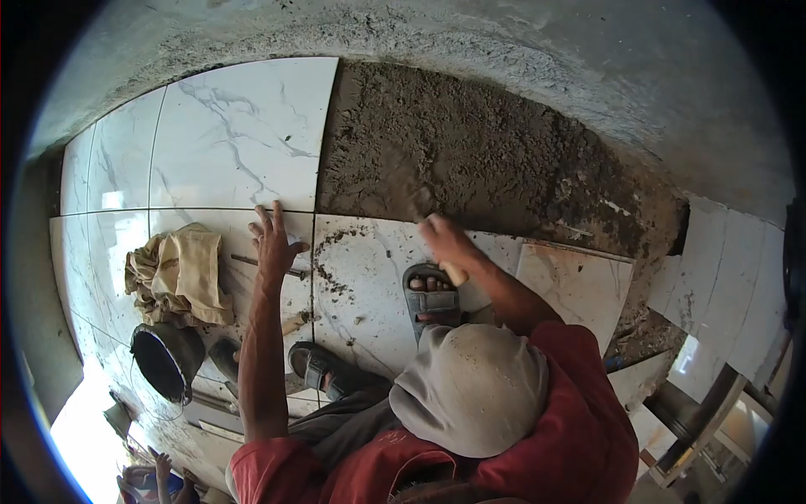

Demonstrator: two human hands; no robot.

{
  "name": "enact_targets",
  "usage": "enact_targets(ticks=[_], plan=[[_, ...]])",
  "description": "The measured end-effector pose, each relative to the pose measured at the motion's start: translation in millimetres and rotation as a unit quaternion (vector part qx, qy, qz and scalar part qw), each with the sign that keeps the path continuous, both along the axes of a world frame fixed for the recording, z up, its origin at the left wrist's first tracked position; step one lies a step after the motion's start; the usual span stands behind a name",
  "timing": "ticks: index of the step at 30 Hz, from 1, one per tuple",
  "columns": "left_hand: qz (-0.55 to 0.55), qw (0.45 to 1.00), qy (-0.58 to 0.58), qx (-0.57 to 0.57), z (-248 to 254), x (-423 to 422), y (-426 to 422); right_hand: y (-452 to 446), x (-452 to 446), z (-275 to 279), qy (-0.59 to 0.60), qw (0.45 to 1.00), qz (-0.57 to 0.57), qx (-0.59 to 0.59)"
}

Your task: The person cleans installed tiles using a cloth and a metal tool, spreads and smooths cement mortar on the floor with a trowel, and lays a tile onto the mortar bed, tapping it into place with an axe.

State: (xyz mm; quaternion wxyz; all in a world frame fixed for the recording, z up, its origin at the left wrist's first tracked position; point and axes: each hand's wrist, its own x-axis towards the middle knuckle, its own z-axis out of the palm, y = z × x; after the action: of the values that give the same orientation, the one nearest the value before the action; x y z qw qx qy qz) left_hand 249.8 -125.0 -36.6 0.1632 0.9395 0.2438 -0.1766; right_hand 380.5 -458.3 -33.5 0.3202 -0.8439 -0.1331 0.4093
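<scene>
We see the fingers of the right hand (447, 241) curled around a pale wooden-handled trowel (455, 274), the handle's butt showing below the palm. The blade end lies too blurred for us to read its shape or tilt, but it reaches over the dark grey-brown bed of wet mortar (478, 139), close to its lower left edge. The fingers of the left hand (274, 244) are spread and grip nothing; the fingertips reach the thin dark joint (239, 209) below a large glossy white tile with grey veins (227, 139).

We judge the step in hand to be working the mortar with the trowel: the surface looks smoother near the blade and rougher farther off. The next move calls for a level, even stroke that keeps clear of the tile edge.

Farther out, a dirt-specked white tile (361, 269) borders the mortar and carries a dark strapped sandal (435, 302). Left of the left arm, we find a crumpled tan cloth (189, 269) and a tilted black bucket (190, 346). A rough grey concrete wall (537, 38) runs beyond the mortar.
</scene>
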Motion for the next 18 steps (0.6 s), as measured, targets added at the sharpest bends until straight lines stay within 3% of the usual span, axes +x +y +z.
enact_targets(ticks=[1, 4, 5, 6, 7, 8, 9, 10, 12, 14, 16, 17, 18], plan=[[0.001, 1.0, -0.004, 0.001, -1.0, -3.0, -0.5, -3.8, 6.7, 11.4, 0.003, 1.0, -0.014, -0.004], [0.002, 1.0, -0.014, 0.002, -3.4, -4.5, -0.5, 3.7, 15.8, 24.7, 0.13, 0.971, -0.193, -0.055], [0.001, 1.0, -0.017, 0.003, -2.1, -2.9, -0.2, -5.5, 9.7, 10.1, 0.127, 0.971, -0.194, -0.054], [0.006, 1.0, -0.006, 0.0, 0.0, -1.2, -0.4, -22.2, -1.6, -16.7, -0.075, 0.997, -0.012, -0.022], [0.01, 1.0, 0.009, -0.005, 1.5, -1.0, -1.1, -27.1, -6.4, -16.3, -0.268, 0.948, 0.17, 0.007], [0.009, 1.0, 0.01, -0.007, 1.4, -1.2, -1.2, -35.6, -2.8, -16.8, -0.266, 0.949, 0.17, 0.005], [0.009, 1.0, 0.005, -0.007, 1.7, -1.9, -1.0, -30.6, 11.1, 12.0, -0.091, 0.995, 0.015, -0.029], [0.009, 1.0, -0.002, -0.007, 0.3, -2.9, -1.3, -28.5, 22.2, 26.3, 0.089, 0.984, -0.142, -0.062], [0.009, 1.0, 0.004, -0.011, -1.1, -8.0, -2.6, -43.7, 3.7, -13.3, -0.001, 0.995, -0.088, -0.038], [0.012, 1.0, -0.005, -0.009, 0.5, 1.1, 1.3, -46.1, -12.9, -28.6, -0.192, 0.979, 0.025, -0.064], [0.015, 1.0, 0.006, -0.011, 1.0, -2.1, -0.9, -57.2, -1.4, -5.1, -0.138, 0.99, -0.01, -0.03], [0.01, 1.0, -0.001, -0.006, -0.9, -3.3, -0.5, -57.7, 15.5, 12.6, -0.021, 0.987, -0.156, -0.042], [0.008, 1.0, -0.002, -0.008, -2.4, -2.8, -0.2, -60.1, 29.3, 22.0, 0.094, 0.949, -0.297, -0.052]])
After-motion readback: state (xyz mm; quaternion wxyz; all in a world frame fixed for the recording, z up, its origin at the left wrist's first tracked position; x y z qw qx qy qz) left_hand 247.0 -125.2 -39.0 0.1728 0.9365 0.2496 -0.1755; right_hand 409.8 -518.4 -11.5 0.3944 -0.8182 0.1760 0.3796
